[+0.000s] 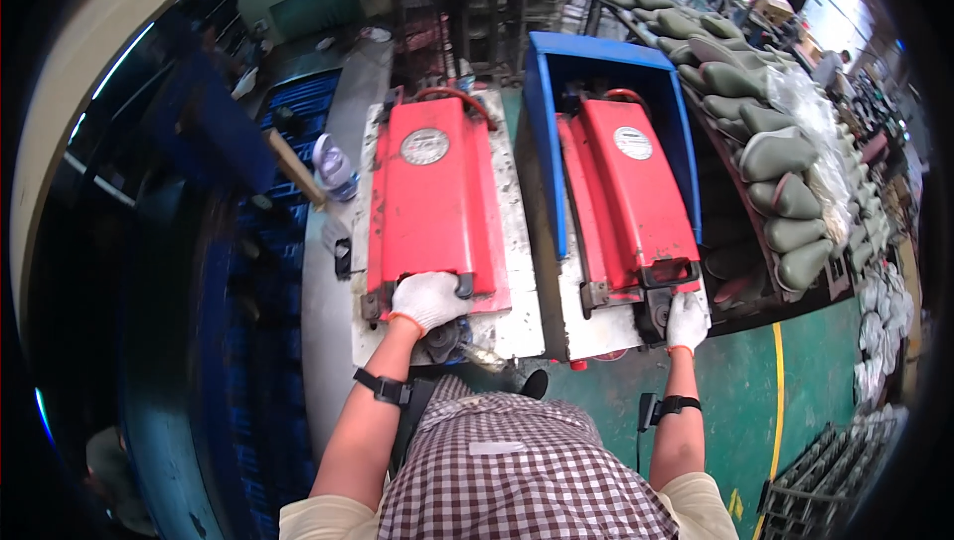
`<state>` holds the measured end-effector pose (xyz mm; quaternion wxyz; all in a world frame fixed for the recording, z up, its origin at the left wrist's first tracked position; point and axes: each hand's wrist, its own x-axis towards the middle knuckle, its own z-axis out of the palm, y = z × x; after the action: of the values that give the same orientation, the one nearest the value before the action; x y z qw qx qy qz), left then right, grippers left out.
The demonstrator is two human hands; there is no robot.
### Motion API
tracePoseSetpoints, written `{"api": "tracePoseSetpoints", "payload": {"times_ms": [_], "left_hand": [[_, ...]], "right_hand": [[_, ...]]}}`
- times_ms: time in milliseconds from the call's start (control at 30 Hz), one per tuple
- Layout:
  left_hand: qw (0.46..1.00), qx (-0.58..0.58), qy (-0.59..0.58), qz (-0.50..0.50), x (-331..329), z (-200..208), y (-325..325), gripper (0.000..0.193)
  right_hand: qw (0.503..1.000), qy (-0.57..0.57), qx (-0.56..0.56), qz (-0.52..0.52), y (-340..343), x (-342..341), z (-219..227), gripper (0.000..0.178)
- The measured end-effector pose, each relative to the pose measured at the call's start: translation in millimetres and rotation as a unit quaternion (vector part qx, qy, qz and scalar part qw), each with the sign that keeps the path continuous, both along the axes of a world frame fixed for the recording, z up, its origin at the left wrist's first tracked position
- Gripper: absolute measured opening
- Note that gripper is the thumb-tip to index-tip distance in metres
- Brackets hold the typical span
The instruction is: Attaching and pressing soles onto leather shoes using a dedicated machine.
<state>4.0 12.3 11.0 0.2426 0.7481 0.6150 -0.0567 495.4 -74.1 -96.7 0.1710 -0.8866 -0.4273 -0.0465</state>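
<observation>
Side by side in the middle of the scene, two red-covered machines: a left red machine (pixel 427 202) on a pale, stained bench (pixel 522 336), and a right red machine (pixel 641 192) beneath an open-fronted blue hood (pixel 601 46). At the near edge of the left machine, a white-gloved left hand (pixel 430 301), fingers curled over a black handle (pixel 464 286) with only its right end in sight. At the near right corner of the right machine, a white-gloved right hand (pixel 687 321), just beside a black loop handle (pixel 669 272) and a dark round fitting (pixel 658 314). Grip of the right fingers impossible to tell from this angle. Black straps around both forearms; between them, a brown-and-white checked apron (pixel 497 480). To the left, on a grey metal bench (pixel 328 351), a clear bottle (pixel 336 174) with a pale loop top. To the far right, rows of olive-green shoe-shaped pieces (pixel 780 154), partly under clear plastic sheeting (pixel 827 167). Near right, a green floor (pixel 730 376) with a yellow line (pixel 778 381), plus a dark metal rack (pixel 825 485).
</observation>
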Motion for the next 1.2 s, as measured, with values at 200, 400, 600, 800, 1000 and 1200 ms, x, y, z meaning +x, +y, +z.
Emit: {"api": "tracePoseSetpoints", "payload": {"times_ms": [200,400,600,800,1000,1200], "left_hand": [[1.0,0.01,0.015,0.009,-3,5,-7,0.053],[1.0,0.005,0.011,0.013,-3,-5,-5,0.052],[1.0,0.014,0.015,0.003,-5,-4,-5,0.052],[1.0,0.016,0.002,-0.005,-4,2,-6,0.053],[1.0,0.021,0.008,0.007,-4,-8,-7,0.054],[0.984,0.089,-0.15,0.023,-45,-87,3,0.055]], "right_hand": [[1.0,-0.009,-0.023,0.005,4,-6,-4,0.044],[1.0,0.006,-0.02,-0.007,1,-7,4,0.044],[1.0,-0.005,-0.008,0.0,2,-9,4,0.043],[0.993,0.055,0.095,-0.05,6,-6,-4,0.03],[0.866,0.304,0.359,0.167,37,-102,82,0.023],[0.763,0.069,0.021,0.642,-1,-291,335,0.017]]}}
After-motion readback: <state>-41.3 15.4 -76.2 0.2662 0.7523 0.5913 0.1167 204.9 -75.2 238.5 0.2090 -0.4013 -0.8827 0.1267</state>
